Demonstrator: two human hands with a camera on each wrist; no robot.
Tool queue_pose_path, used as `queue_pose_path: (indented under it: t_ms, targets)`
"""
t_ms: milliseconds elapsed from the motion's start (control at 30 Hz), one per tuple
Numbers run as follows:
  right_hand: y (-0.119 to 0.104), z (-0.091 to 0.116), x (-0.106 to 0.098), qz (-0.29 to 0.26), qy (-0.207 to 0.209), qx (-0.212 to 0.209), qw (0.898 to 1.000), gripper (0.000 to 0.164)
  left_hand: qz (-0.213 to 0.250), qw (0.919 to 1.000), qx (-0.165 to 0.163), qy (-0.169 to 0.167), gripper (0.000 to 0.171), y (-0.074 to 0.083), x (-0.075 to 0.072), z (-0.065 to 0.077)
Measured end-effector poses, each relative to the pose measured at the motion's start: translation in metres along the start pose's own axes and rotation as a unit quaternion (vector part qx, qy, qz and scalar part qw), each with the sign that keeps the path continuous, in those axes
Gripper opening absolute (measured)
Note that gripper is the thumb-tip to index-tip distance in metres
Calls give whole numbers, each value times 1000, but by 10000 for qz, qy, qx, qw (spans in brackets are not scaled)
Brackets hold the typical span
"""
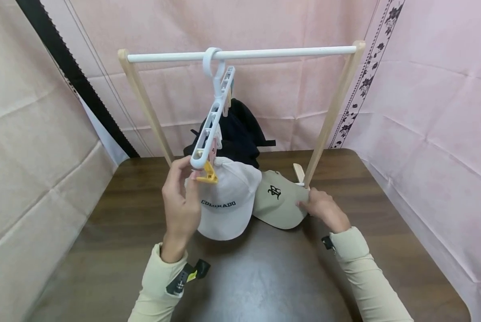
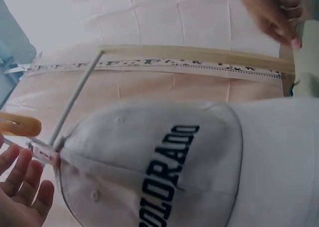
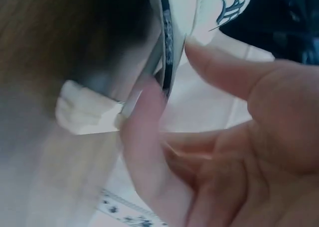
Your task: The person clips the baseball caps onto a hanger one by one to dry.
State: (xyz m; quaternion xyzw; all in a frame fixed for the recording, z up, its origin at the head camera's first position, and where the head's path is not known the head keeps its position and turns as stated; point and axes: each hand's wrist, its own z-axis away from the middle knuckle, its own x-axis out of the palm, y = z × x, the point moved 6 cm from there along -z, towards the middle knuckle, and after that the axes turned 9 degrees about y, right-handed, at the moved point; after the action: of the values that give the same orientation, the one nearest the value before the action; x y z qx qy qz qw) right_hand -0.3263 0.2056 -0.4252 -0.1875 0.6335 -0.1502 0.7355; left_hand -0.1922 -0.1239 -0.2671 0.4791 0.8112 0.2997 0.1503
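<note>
left hand (image 1: 179, 208) beside yellow clip (image 1: 209, 173)

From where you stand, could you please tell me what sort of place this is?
Probably a makeshift tabletop workspace: a wood-grained table carries a hanging rack, and pinkish cloth is draped behind and beside it.

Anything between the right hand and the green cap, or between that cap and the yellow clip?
Nothing visible: the right hand holds the green cap's edge. Toward the yellow clip, the white cap hangs in between, left of the green one.
</note>
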Motion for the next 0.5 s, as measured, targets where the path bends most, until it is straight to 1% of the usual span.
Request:
queue_pose_path:
  t_ms: [67, 100, 167, 200, 300, 400, 467, 500]
  targets:
    - [-9, -2, -5, 364, 440, -141, 9983, 50, 205, 9997, 73, -85, 30, 3, 3, 2]
    - [-14, -3, -7, 444, 606, -219, 9969, 52, 268, 9995, 93, -126, 33, 4, 5, 3]
    - [-25, -7, -6, 544, 792, -425, 9945, 52, 405, 9988, 115, -240, 39, 6, 9, 4]
    - [-31, -10, -5, 600, 826, -592, 9930, 51, 464, 9984, 98, -308, 41, 6, 10, 4]
    - [-50, -21, 1, 679, 822, -1172, 9874, 45, 643, 9967, -60, -498, 49, 6, 15, 5]
    - [-67, -35, 10, 583, 583, -1546, 9845, 51, 763, 9947, -290, -620, 49, 6, 19, 6]
    - [-76, -47, 17, 432, 389, -1568, 9859, 59, 824, 9937, -403, -643, 44, 7, 20, 6]
    - [-80, -53, 20, 357, 269, -1514, 9875, 62, 849, 9934, -428, -649, 41, 7, 20, 6]
